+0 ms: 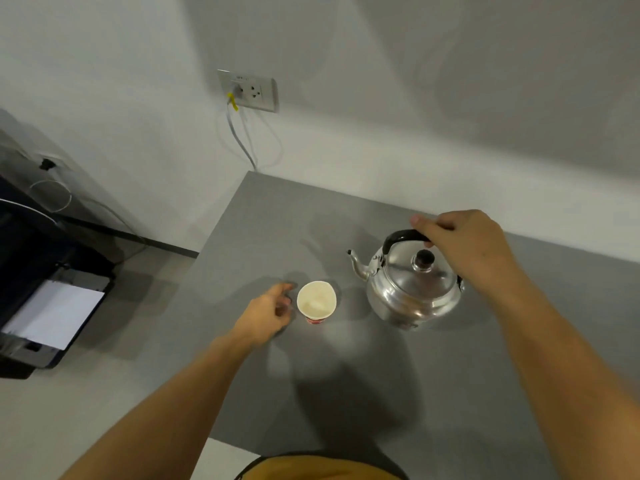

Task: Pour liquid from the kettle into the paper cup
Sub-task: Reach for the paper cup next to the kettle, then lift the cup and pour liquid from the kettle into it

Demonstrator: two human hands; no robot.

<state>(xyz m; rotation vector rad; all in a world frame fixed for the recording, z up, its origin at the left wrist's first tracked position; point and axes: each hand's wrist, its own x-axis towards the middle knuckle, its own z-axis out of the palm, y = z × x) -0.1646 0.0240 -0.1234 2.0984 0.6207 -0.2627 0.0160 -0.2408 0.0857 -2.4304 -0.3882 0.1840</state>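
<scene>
Grey table: shiny steel kettle, right grip clenching black handle; left grip released beside paper cup.

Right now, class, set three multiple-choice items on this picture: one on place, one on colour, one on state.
1. Where does the paper cup stand on the grey table?
A. left of the kettle
B. right of it
C. behind it

2. What colour is the kettle's handle?
A. red
B. black
C. yellow

3. What is the right hand doing?
A. lying flat
B. holding the cup
C. gripping the handle

Key: 1 A, the spout points toward the cup; 2 B, black like the lid knob; 3 C, its fingers wrap the handle, while the left hand is beside the cup.
</scene>
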